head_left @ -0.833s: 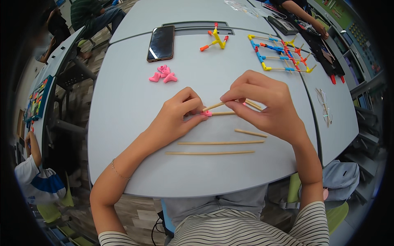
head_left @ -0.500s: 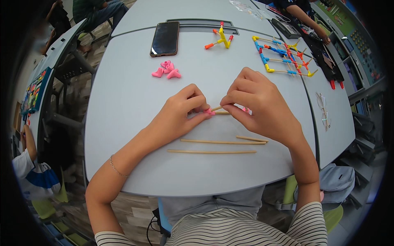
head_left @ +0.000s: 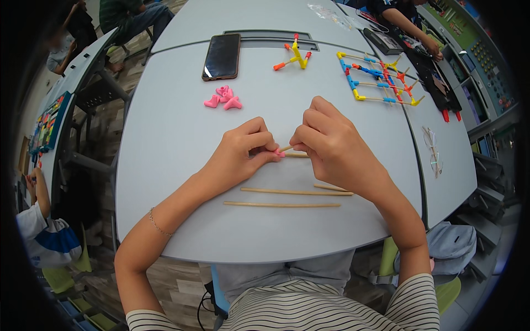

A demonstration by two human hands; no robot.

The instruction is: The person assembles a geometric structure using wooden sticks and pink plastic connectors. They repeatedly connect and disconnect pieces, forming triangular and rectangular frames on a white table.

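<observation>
My left hand (head_left: 241, 148) pinches a small pink connector (head_left: 280, 153) between thumb and fingers above the table. A thin wooden stick (head_left: 286, 148) meets that connector, and my right hand (head_left: 334, 144) grips the stick in its closed fingertips. A second wooden stick (head_left: 297, 155) also runs from the connector and passes behind my right hand, which hides its other end. Closer to me lie two long wooden sticks, one upper (head_left: 295, 191) and one lower (head_left: 281, 204), with a shorter stick (head_left: 330, 187) touching or nearly touching the upper one.
Several loose pink connectors (head_left: 225, 97) lie below a black phone (head_left: 221, 57). Beyond my hands stand a small yellow and red connector piece (head_left: 296, 55) and a stick frame (head_left: 381, 80). Glasses (head_left: 433, 151) lie at the right. Another person's hand (head_left: 433, 48) works at the far right.
My right hand has shifted slightly left and turned, bringing its fingertips closer to the pink connector. My left hand keeps its pinch. The view has shifted slightly.
</observation>
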